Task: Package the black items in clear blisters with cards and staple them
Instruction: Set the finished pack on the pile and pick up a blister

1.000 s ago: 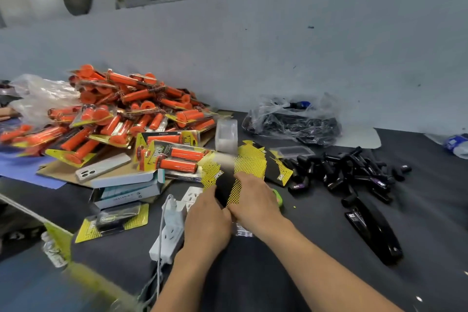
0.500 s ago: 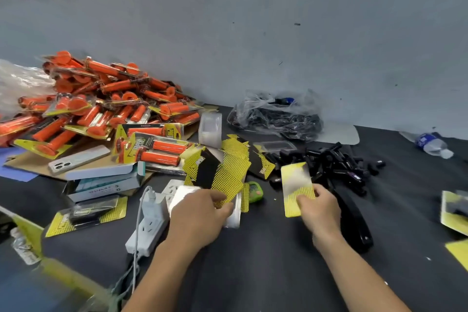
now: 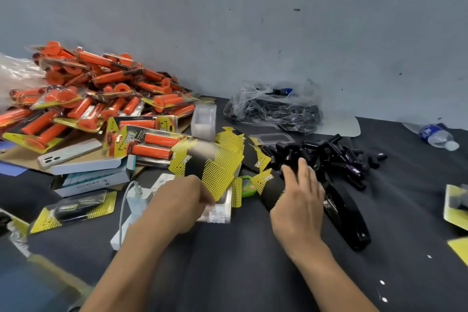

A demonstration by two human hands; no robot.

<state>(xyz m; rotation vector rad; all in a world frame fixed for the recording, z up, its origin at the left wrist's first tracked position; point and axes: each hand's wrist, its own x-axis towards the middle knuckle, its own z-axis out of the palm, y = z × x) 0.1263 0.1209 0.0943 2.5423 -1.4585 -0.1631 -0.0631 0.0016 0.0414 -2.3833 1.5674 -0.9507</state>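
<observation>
We see the left hand [image 3: 177,204], left of the black stapler [image 3: 348,218], gripping a yellow-and-black card [image 3: 212,167] above a clear blister [image 3: 217,211]; the right hand [image 3: 300,200], just left of the stapler, extends straight fingers, holding nothing, toward the black items [image 3: 326,154] piled behind the stapler.

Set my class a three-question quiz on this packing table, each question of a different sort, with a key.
1. True or false: the right hand has straight fingers and no grip on the stapler.
2. Which lies right of the loose black items? A water bottle; B kettle; C scissors.
3. Fill in: the left hand holds yellow-and-black ____.
Key: 1 true; 2 A; 3 cards.
</observation>
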